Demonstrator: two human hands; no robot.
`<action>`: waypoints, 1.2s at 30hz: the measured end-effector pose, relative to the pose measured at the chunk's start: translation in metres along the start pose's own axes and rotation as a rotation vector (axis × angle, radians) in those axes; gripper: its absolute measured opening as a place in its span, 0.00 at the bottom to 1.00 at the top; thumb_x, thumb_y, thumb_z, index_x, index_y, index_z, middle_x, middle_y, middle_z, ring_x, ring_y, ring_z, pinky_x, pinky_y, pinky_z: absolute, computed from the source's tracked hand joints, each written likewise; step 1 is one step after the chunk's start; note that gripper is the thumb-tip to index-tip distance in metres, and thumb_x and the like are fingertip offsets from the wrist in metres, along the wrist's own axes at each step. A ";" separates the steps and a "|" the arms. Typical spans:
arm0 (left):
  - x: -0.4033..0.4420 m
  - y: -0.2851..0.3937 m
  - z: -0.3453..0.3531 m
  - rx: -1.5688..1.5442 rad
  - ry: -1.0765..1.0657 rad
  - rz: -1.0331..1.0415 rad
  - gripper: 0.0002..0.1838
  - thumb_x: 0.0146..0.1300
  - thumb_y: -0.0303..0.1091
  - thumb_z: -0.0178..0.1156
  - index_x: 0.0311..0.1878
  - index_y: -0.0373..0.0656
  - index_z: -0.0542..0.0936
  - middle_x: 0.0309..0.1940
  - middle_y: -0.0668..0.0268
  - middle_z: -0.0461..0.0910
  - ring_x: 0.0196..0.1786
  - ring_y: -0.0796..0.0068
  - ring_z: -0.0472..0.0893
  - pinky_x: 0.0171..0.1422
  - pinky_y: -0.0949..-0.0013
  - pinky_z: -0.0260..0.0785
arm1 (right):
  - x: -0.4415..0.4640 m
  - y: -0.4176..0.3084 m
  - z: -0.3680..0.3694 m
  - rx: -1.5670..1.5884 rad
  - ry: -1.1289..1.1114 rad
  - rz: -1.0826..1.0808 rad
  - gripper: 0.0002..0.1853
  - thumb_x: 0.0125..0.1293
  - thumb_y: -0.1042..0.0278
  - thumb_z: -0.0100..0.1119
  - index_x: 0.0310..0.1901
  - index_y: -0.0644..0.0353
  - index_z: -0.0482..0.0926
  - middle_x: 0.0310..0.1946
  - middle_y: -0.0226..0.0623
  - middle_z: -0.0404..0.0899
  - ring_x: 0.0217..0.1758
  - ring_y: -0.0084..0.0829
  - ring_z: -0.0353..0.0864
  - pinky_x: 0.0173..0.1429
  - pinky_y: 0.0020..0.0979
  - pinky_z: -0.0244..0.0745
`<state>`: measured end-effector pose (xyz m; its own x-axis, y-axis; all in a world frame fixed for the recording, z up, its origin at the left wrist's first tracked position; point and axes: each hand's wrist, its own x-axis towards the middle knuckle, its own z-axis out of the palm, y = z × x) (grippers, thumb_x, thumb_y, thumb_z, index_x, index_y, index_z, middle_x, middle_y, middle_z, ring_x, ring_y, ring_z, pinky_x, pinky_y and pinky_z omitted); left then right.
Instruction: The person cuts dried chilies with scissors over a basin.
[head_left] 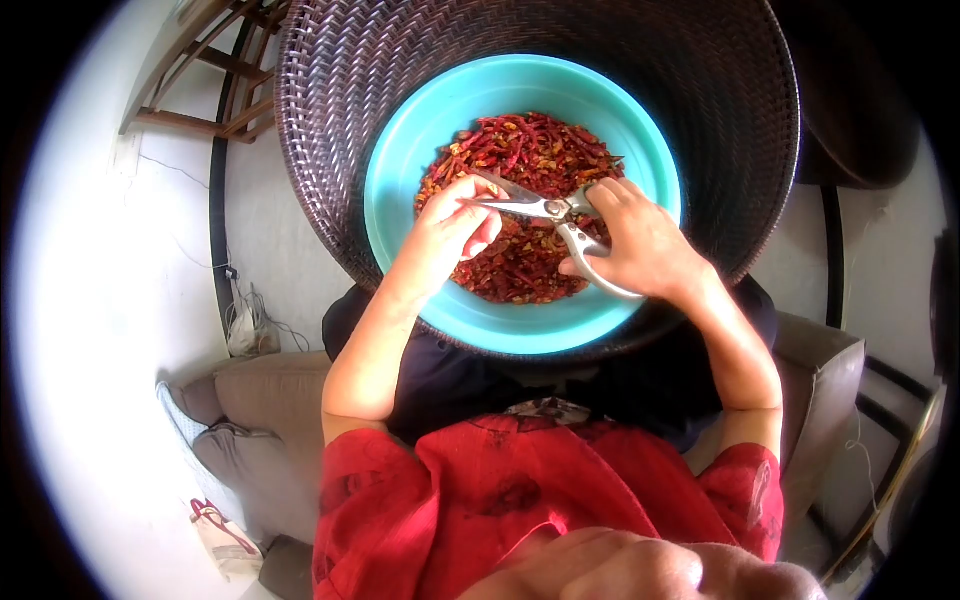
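Gripping open scissors (555,208) by the handles in the right hand (640,235), over dried red chillies (530,150) in a turquoise basin (400,150);
pinching left hand (450,225) fingers together beside the blades; cannot tell on what; could nick a fingertip by closing too near.

Chillies (525,270) in basin (645,135), basin in basket (325,130), scissors (551,208) above, basket before sofa (285,405)

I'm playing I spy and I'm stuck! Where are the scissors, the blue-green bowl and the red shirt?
Scissors (555,208): head view, on the pivot.
Blue-green bowl (520,80): head view, bare far inside wall.
Red shirt (590,460): head view, on the front.
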<state>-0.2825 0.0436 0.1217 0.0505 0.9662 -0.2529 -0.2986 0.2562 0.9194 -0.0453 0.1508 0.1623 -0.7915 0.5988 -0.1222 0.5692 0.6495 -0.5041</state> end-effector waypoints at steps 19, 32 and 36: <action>-0.001 0.008 -0.003 0.224 0.069 -0.051 0.10 0.76 0.30 0.50 0.46 0.36 0.78 0.24 0.73 0.71 0.25 0.87 0.66 0.28 0.81 0.57 | 0.002 0.001 -0.005 0.165 -0.075 0.067 0.19 0.53 0.56 0.71 0.36 0.66 0.83 0.33 0.49 0.84 0.38 0.47 0.84 0.44 0.42 0.78; 0.006 -0.008 0.004 0.343 0.071 -0.048 0.09 0.75 0.29 0.51 0.40 0.34 0.78 0.21 0.76 0.66 0.23 0.87 0.62 0.27 0.78 0.56 | 0.004 0.000 0.004 0.047 -0.032 0.060 0.26 0.54 0.45 0.70 0.39 0.64 0.83 0.36 0.53 0.83 0.41 0.47 0.85 0.48 0.43 0.77; 0.005 -0.004 0.001 0.303 0.060 -0.046 0.09 0.74 0.28 0.51 0.39 0.34 0.78 0.21 0.76 0.66 0.23 0.87 0.62 0.27 0.77 0.56 | 0.005 -0.003 -0.006 0.086 -0.147 0.137 0.26 0.55 0.45 0.70 0.37 0.66 0.82 0.36 0.52 0.84 0.42 0.47 0.85 0.48 0.42 0.77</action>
<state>-0.2803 0.0470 0.1171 -0.0012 0.9522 -0.3054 0.0005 0.3054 0.9522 -0.0497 0.1542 0.1682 -0.7358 0.5999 -0.3143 0.6572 0.5206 -0.5450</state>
